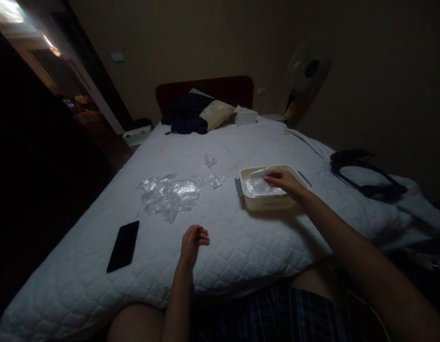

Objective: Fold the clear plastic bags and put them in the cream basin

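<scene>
Operator: I have the view from the head camera. The cream container stands upright on the bed, open at the top, its side clips sticking outward. I see no lid on it.

Spotter: What is the right hand doing?

Operator: It reaches in over the rim. I read its grip as narrow, thumb and fingers pinched on the clear plastic film inside the container. From up here I can't make out how much of the film is between the fingertips.

Spotter: And the left?

Operator: The left hand is near the front of the bed, fingers loosely curled. Its grip is fairly wide, and I see nothing in it.

Spotter: So how far along would you call it?

Operator: Partway, I'd judge. Some film is in the container, but a crumpled plastic sheet lies spread out on the bed to the left of it, and two small plastic pieces, the farther one and the nearer one, lie between the two, well outside the rim. I can't count the layers inside.

Spotter: Anything near the left hand?

Operator: A dark flat device lies on the bed, farther left, apart from the hand and the plastic.
</scene>
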A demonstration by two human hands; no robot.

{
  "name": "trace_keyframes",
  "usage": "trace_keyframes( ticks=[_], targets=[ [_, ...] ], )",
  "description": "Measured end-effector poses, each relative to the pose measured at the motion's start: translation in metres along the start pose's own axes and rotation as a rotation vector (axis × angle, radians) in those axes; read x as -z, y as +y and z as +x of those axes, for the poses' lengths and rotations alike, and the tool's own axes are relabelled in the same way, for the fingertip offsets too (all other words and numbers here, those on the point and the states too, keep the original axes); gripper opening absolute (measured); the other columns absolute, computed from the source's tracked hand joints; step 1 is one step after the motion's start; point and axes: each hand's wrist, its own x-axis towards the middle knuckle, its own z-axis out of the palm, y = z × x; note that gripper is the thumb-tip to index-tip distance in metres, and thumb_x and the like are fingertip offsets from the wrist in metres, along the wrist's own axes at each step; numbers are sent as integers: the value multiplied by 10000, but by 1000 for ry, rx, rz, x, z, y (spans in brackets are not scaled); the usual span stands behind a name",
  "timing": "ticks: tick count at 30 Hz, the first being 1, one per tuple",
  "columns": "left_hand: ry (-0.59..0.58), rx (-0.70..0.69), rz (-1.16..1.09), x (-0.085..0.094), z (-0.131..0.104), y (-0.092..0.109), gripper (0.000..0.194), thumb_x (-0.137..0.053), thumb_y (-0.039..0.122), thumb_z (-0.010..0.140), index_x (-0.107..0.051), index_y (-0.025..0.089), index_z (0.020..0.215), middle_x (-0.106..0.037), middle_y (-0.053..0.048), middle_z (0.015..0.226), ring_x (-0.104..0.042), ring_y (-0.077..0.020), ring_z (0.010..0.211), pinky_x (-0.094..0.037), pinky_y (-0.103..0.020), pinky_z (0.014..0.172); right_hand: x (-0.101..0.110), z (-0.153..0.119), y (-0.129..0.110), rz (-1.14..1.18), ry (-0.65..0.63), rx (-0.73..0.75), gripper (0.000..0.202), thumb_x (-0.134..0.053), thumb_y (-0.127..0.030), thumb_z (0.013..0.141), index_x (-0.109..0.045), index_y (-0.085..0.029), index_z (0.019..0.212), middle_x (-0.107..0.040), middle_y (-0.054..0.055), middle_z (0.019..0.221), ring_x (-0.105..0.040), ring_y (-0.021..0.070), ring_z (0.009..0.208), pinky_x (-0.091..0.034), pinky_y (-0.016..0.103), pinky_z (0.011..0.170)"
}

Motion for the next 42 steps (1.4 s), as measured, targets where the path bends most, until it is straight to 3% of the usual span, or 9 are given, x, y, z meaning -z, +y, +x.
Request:
trace_keyframes(
  ticks=[4,7,10,13,16,19,26,36,42],
  targets=[
    [24,12,1,0,0,0,300,-577,416,668,-525,140,775,-602,-21,670,-570,-128,540,-471,-262,476,42,21,18,-258,61,-169,218,-657,-326,625,-609,-139,727,-586,10,633,-516,92,558,-429,220,526],
    [30,12,-7,0,0,0,292,-584,406,663,-529,141,772,-600,-19,668,-569,-130,545,-468,-259,475,54,35,31,-475,70,-271,127,-636,-236,647,-613,-127,706,-582,11,577,-522,98,518,-436,226,518],
    [29,13,-18,1,1,0,287,-592,399,658,-530,141,768,-599,-17,665,-569,-133,548,-473,-268,482,52,44,40,-642,109,-325,138,-621,-151,632,-621,-104,761,-598,32,583,-551,133,537,-440,255,536],
    [13,13,-26,2,1,0,283,-591,396,670,-530,139,772,-602,-20,673,-570,-135,549,-477,-273,484,47,45,46,-829,142,-329,319,-603,-91,612,-601,-87,931,-644,107,779,-598,197,691,-446,292,616],
    [14,15,-30,2,1,0,280,-587,395,685,-530,135,771,-605,-24,669,-570,-134,544,-477,-270,479,41,38,49,-985,147,-293,524,-583,-70,626,-483,-41,1140,-613,197,963,-589,256,858,-435,312,690],
    [19,14,-33,2,1,0,283,-592,395,686,-535,131,773,-608,-28,669,-572,-135,546,-479,-269,478,35,29,48,-1109,142,-269,628,-557,-65,672,-331,12,1253,-594,244,973,-573,283,921,-422,329,734],
    [9,13,-49,2,0,-1,286,-597,394,682,-539,130,776,-605,-30,675,-571,-133,547,-477,-269,483,26,25,39,-1430,181,-162,442,-390,-121,823,-298,-94,1254,-497,229,1074,-573,256,906,-447,348,720],
    [0,11,-46,4,3,-3,272,-564,392,726,-525,128,778,-603,-36,670,-566,-136,543,-474,-273,481,31,31,38,-1533,-66,-198,312,-379,-116,825,-530,-74,1095,-430,240,1205,-581,262,935,-452,344,760],
    [-9,13,-55,7,3,-5,270,-559,391,733,-529,128,786,-605,-37,690,-568,-133,556,-478,-275,495,34,41,41,-1450,-218,-321,347,-542,-150,727,-586,-68,1060,-587,199,1069,-586,273,945,-455,314,749]
  ],
)
